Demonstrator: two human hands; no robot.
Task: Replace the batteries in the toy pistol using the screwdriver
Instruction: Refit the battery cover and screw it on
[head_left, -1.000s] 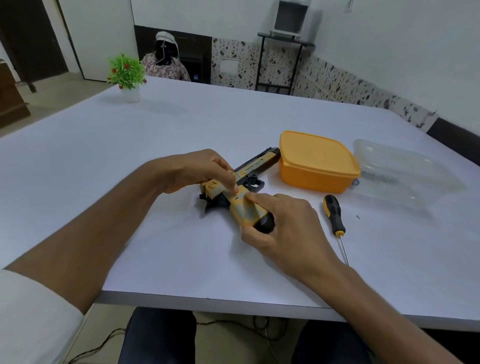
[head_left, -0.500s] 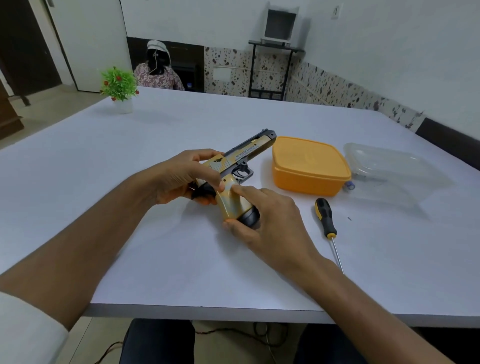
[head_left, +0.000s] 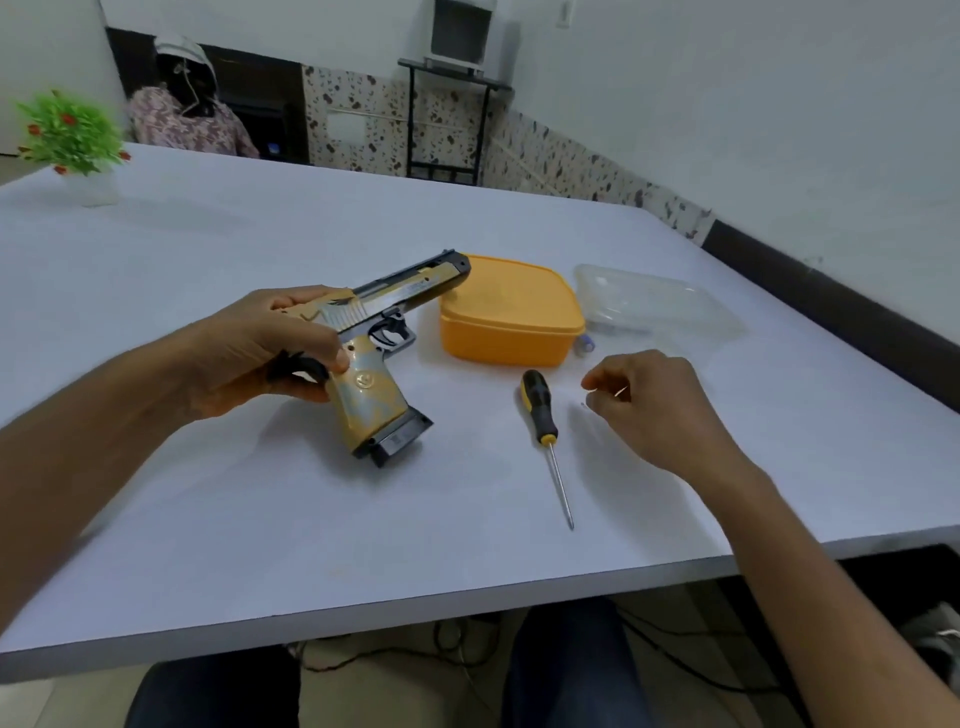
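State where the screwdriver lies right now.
The screwdriver lies flat on the table, right of centre in the head view, just in front of the orange box, between both hands.

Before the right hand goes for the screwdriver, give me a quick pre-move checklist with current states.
1. Gold and black toy pistol held steady: ok, left hand grips its rear, butt angled toward the white table.
2. Black and yellow-handled screwdriver free to pick up: ok, lying alone on the table.
3. Right hand free: cannot tell, fingers curled beside the handle; contents unclear.
4. Path to handle: ok, nothing between.
5. Orange lidded plastic box out of the way: ok, behind the screwdriver.
6. Battery cover screw location: cannot tell.
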